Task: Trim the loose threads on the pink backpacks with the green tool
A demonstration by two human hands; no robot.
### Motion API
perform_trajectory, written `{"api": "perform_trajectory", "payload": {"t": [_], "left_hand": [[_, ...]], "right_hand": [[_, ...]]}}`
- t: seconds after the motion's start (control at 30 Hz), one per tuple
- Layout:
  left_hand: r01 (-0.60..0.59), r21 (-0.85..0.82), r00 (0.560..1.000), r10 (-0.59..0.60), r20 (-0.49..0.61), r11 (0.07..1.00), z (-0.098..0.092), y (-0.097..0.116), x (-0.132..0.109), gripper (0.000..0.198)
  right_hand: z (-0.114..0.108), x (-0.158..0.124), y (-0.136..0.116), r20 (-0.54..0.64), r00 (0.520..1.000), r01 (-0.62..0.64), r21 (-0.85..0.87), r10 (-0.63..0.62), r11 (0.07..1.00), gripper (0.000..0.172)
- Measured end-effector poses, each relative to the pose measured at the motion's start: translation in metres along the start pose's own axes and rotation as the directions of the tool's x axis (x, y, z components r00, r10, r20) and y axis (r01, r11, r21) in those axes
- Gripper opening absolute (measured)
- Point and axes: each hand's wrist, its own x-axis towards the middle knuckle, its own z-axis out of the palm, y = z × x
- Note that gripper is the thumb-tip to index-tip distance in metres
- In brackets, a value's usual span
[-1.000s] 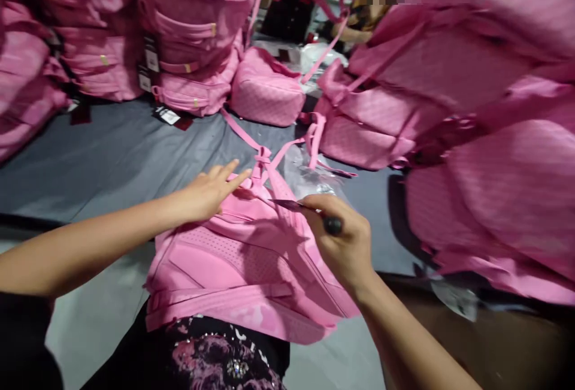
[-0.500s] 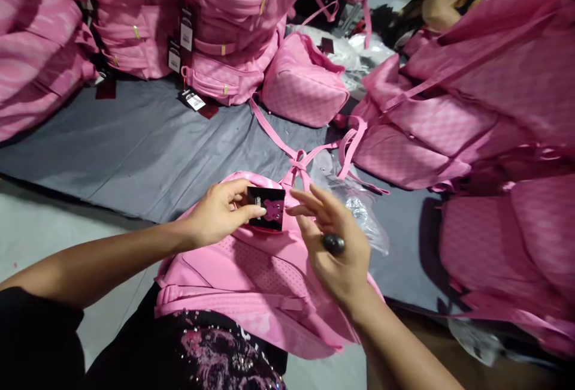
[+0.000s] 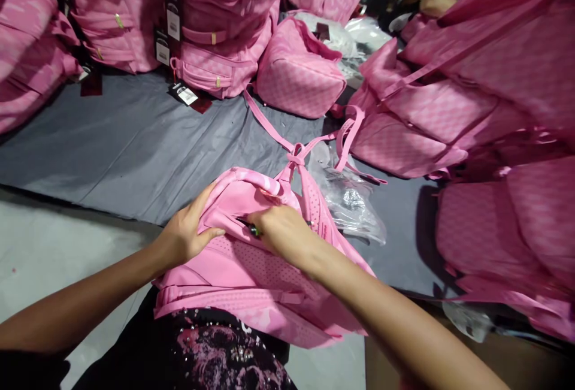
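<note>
A pink backpack (image 3: 242, 294) lies in front of me, back panel up, across the table edge and my lap. My left hand (image 3: 191, 231) grips the backpack's upper left side, thumb on the front, other fingers partly hidden behind the fabric. My right hand (image 3: 285, 234) is closed at the bag's upper part, with fingertips down at a fold or opening and hidden from view. A small dark, rounded tool end (image 3: 255, 230) sticks out of it; its kind cannot be made out. The backpack's knotted straps (image 3: 296, 155) lie beyond my hands.
Stacked pink bags (image 3: 215, 36) with black tags (image 3: 184, 93) stand along the back of the grey-covered table (image 3: 112, 138). A checkered bag (image 3: 300, 78) sits behind the straps. Clear plastic wrapping (image 3: 354, 204) lies to the right, near more pink bags (image 3: 489, 228).
The black card with a pink bear has gone from view. My left hand has moved down-left onto the backpack's side. My right hand has moved left and closed at the bag.
</note>
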Motion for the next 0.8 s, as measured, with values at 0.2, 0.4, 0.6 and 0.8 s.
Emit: {"api": "perform_trajectory", "payload": {"t": [0.2,0.4,0.6,0.8], "left_hand": [[0.023,0.012,1.000,-0.023,-0.008,1.000,0.004,-0.001,0.002,0.087],[-0.023,0.045,0.999,0.020,0.047,0.999,-0.004,-0.011,-0.004,0.080],[0.020,0.076,1.000,-0.021,0.015,0.997,0.001,-0.032,0.003,0.081],[0.026,0.031,0.999,-0.027,0.031,0.999,0.004,-0.039,0.003,0.084]], "right_hand": [[-0.008,0.011,-0.009,0.034,0.999,-0.020,-0.109,0.024,0.994,0.017],[-0.013,0.026,-0.024,-0.163,0.987,0.069,0.375,-0.007,0.925,0.022],[-0.017,0.048,-0.027,-0.152,0.988,0.035,0.298,0.011,0.954,0.030],[-0.024,0.036,-0.037,-0.081,0.991,-0.085,0.244,0.108,0.966,0.047]]}}
